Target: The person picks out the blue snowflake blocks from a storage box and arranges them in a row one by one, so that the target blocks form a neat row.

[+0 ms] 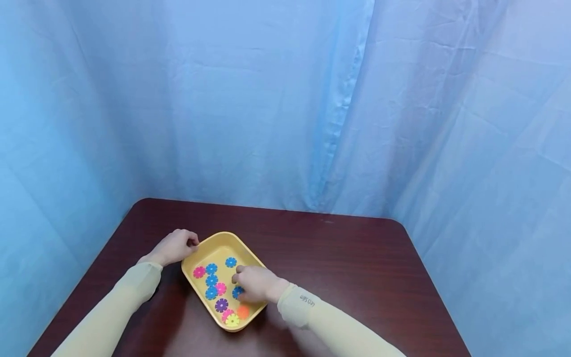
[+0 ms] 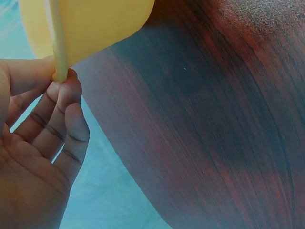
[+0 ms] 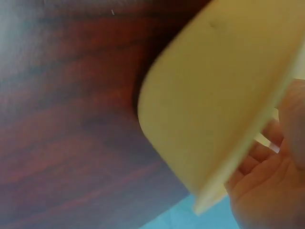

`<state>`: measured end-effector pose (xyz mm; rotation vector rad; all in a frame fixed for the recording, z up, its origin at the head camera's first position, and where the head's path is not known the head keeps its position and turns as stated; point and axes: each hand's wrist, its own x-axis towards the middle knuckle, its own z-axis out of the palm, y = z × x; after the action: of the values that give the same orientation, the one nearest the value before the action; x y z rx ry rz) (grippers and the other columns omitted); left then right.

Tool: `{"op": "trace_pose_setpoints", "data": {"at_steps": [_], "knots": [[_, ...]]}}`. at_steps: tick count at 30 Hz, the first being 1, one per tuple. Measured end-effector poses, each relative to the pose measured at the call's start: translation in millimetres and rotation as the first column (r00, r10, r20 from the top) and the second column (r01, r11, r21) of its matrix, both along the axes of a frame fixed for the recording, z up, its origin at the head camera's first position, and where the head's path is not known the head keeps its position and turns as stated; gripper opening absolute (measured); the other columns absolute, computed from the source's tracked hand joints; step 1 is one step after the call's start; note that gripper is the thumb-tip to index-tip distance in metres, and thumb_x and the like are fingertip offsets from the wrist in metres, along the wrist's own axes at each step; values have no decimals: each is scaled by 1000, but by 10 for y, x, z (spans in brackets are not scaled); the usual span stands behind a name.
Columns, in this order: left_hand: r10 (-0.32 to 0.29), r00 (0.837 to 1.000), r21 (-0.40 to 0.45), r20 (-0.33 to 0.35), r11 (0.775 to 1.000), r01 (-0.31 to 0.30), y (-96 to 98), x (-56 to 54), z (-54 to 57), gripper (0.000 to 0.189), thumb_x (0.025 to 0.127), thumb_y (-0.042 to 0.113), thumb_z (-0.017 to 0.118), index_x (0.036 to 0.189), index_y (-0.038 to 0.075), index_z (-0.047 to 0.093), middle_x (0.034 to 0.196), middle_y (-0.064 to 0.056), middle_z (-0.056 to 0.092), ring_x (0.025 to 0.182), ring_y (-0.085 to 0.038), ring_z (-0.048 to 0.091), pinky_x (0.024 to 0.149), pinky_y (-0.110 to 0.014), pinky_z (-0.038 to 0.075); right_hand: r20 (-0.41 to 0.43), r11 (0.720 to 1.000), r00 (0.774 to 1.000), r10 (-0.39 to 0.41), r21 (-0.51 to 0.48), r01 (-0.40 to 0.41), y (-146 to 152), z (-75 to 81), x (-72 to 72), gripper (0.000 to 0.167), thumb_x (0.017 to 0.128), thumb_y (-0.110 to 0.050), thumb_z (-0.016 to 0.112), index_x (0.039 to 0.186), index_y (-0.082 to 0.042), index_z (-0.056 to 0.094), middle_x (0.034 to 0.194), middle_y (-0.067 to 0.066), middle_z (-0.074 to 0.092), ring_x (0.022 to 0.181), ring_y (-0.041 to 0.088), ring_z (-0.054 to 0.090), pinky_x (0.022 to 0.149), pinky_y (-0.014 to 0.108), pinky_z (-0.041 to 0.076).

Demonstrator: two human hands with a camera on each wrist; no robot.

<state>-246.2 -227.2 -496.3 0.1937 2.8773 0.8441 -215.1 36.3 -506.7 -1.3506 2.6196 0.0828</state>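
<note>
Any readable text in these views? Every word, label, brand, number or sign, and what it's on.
Nothing legible.
Dark marking on the right sleeve's cuff, head view: looks like lettering, too small and blurred to read.
Yellow tray, flower-shaped discs, table, curtains: no text seen.

On the table [image 1: 357, 267], a tray [image 1: 221, 244] contains discs [image 1: 211, 268].

One table [image 1: 339, 267], one tray [image 1: 220, 245], two hands [image 1: 176, 246] [image 1: 255, 284], eleven visible discs [image 1: 221, 305]
</note>
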Motion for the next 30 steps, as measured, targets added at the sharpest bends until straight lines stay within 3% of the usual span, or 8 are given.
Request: {"op": "trace_pose_setpoints", "data": {"at_steps": [8,17,30], "knots": [[15,1000,10,-1,1000,-15,3,2,-23,7,88,4,72,94,5,73,84,-6,63,69,-19,55,66,-32,56,-46,999,998,-38,19,39,-59,-129,80,25,84,-37,78,101,-20,70,87,-8,48,68,5,45,62,21,41],[20,1000,12,2,1000,-20,-16,-1,-29,6,88,4,71,93,6,73,83,-6,63,69,-19,54,65,-31,55,-34,996,995,-90,-23,89,-118,-208,124,17,85,-32,79,97,-22,73,85,-8,49,70,6,45,64,21,42],[12,1000,11,-6,1000,-12,-14,-19,-37,5,87,4,71,92,6,73,81,-5,63,68,-19,54,64,-31,54,-14,991,992,-122,-49,121,-148,-220,129,15,83,-28,79,93,-20,71,79,-8,49,68,7,45,63,21,40]]}}
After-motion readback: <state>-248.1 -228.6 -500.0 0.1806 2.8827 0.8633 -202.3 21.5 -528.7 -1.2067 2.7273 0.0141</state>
